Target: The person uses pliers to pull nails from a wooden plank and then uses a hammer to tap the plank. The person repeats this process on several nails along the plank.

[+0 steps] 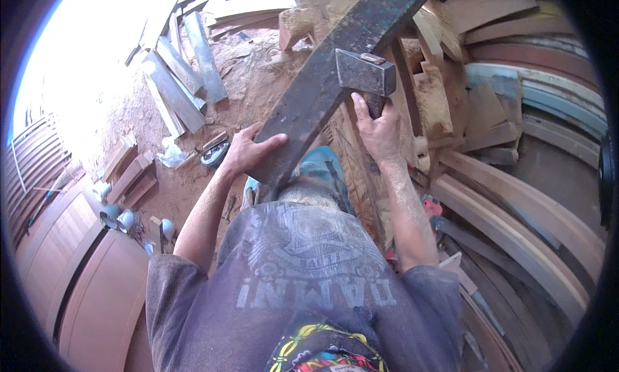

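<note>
A long, dark, weathered wooden beam [308, 104] slants from the upper right down to my lap. Near its lower end, my left hand [248, 150] grips the left edge, with the thumb laid across the top face and the other fingers partly hidden. My right hand [380, 130] is wrapped round the short visible part of a hammer's handle, thumb pointing up along it. The hammer's heavy steel head [366, 73], wedge-like toward the left, overlaps the beam's right edge in view; whether it touches the beam I cannot tell.
Loose planks [174, 91] lie on the sawdust-covered ground at the upper left. Long curved-looking boards [516, 211] are stacked along the right. Wooden panels [97, 281] stand at the lower left, beside small pale blue cups [126, 220]. A clear plastic bag [173, 154] lies near my left hand.
</note>
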Demonstrator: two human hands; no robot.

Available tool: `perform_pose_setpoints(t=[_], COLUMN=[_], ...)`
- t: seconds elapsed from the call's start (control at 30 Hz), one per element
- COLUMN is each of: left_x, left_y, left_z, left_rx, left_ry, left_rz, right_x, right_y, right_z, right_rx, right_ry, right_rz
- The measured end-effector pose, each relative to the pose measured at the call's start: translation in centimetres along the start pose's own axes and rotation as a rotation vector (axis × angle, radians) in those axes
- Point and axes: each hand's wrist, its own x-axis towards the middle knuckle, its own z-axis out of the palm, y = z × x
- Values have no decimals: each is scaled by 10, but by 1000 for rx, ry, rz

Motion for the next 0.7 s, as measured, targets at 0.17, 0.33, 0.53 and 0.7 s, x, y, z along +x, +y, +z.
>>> perform_pose_setpoints(t=[0.17, 0.33, 0.53, 0.7], left_x=[17, 18, 22, 19], left_y=[-27, -50, -59, -64], left_z=[-28, -14, 11, 6], left_rx=[-208, -634, -757, -715], left_ry=[-225, -318, -411, -401], left_rz=[-65, -182, -201, -176], right_x=[7, 24, 26, 14], right_y=[-39, -90, -112, -74], right_z=[-24, -41, -28, -9], right_rx=[214, 456, 397, -63], right_ry=[-137, 110, 115, -256], right_rz=[452, 290, 118, 277])
